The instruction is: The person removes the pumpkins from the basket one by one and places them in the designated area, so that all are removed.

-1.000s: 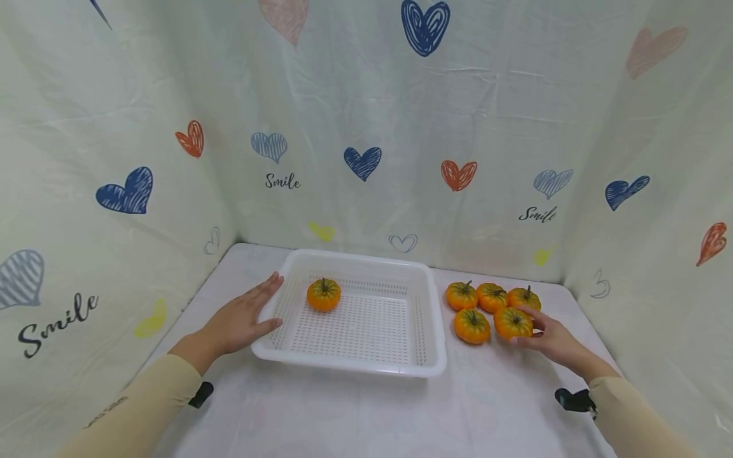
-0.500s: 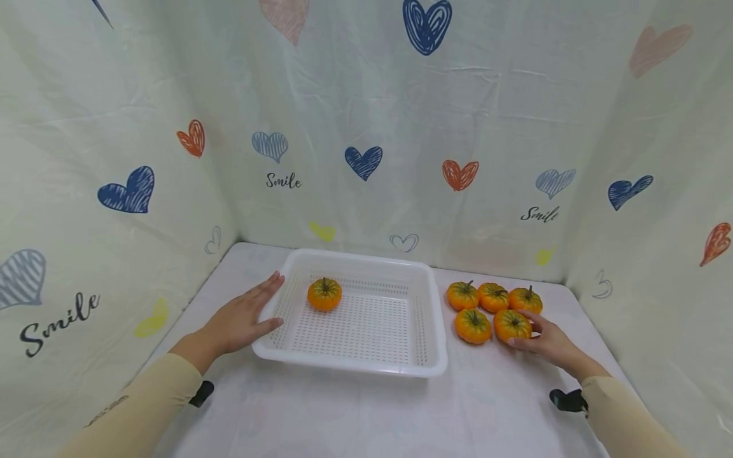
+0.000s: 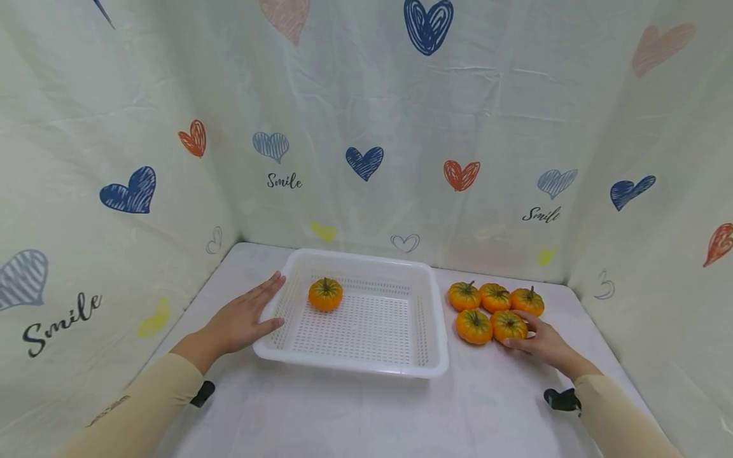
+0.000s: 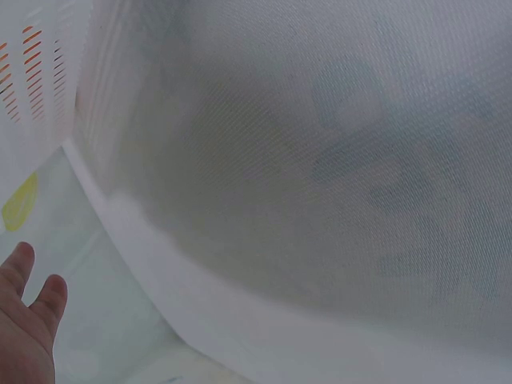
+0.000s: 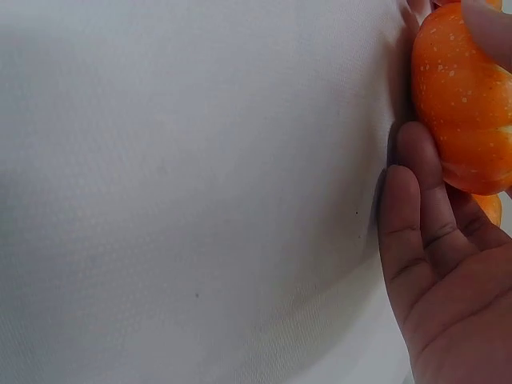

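Note:
My left hand (image 3: 240,320) rests with straight, spread fingers at the left rim of a white perforated plastic basket (image 3: 366,369); its fingertips also show in the left wrist view, next to the basket wall (image 4: 40,104). Inside the basket, toward the back left, sits one small orange-and-green pumpkin (image 3: 326,294). My right hand (image 3: 544,343) holds another small pumpkin (image 3: 508,326) on the table, thumb on the near side and fingers round the right and far side. In the right wrist view this pumpkin (image 5: 464,104) lies between thumb and fingers.
Several more pumpkins stand right of the basket: a front one (image 3: 474,327) beside the held one, and a back row with a middle pumpkin (image 3: 495,297). White cloth covers the table (image 3: 366,420). Heart-printed curtains (image 3: 309,210) enclose the back and sides.
The right hand has slid its pumpkin slightly left, against the neighbouring front pumpkin, narrowing the gap between them. The left hand and basket have stayed put.

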Action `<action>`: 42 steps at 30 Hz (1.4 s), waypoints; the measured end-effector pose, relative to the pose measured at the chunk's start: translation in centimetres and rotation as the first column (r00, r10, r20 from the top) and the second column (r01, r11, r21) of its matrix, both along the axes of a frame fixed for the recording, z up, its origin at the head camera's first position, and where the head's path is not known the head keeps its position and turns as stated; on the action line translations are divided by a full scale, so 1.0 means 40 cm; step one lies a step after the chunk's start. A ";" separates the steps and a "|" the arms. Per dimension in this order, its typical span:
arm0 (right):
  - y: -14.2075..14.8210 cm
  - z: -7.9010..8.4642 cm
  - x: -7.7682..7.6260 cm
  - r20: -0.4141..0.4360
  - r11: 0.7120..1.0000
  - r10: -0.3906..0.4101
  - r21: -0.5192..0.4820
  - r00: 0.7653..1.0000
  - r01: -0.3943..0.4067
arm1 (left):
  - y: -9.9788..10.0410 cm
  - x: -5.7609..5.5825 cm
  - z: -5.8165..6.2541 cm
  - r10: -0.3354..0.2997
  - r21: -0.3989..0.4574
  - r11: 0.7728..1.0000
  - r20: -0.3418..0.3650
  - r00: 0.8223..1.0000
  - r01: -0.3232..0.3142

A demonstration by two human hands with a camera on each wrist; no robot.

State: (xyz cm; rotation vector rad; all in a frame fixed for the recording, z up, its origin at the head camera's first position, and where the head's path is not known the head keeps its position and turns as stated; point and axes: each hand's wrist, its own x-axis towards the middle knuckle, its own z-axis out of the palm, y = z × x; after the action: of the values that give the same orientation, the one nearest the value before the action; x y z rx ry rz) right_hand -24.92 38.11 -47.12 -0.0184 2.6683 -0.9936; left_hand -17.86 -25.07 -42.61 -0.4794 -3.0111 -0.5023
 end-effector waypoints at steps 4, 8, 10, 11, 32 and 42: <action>0.001 -0.005 0.000 -0.010 1.000 0.002 0.021 1.000 -0.002 | 0.001 0.000 0.000 -0.004 0.002 1.000 -0.001 1.000 0.004; 0.000 -0.006 0.001 -0.021 0.999 0.006 0.033 1.000 -0.005 | 0.001 -0.002 -0.002 -0.003 0.000 1.000 0.006 1.000 0.003; 0.000 -0.006 0.003 -0.020 0.999 0.005 0.035 1.000 -0.004 | 0.002 -0.003 -0.003 -0.001 0.001 1.000 0.007 1.000 0.001; 0.000 -0.006 0.003 -0.020 0.999 0.005 0.036 1.000 -0.005 | 0.001 -0.003 -0.004 -0.001 0.000 1.000 0.006 1.000 0.001; 0.022 0.034 0.042 -0.065 0.999 0.043 0.021 0.997 -0.042 | -0.007 -0.008 -0.018 -0.016 -0.003 1.000 -0.017 1.000 0.016; -0.013 0.178 0.046 -0.203 0.991 0.131 0.050 0.970 -0.123 | -0.010 -0.002 -0.012 -0.022 -0.009 1.000 -0.025 0.999 0.022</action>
State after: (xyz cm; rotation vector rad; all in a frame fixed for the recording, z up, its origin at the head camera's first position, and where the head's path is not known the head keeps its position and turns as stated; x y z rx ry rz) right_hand -23.10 37.60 -39.98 -0.2972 2.8290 -0.9473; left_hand -17.93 -25.47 -43.10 -0.5166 -2.9890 -0.4805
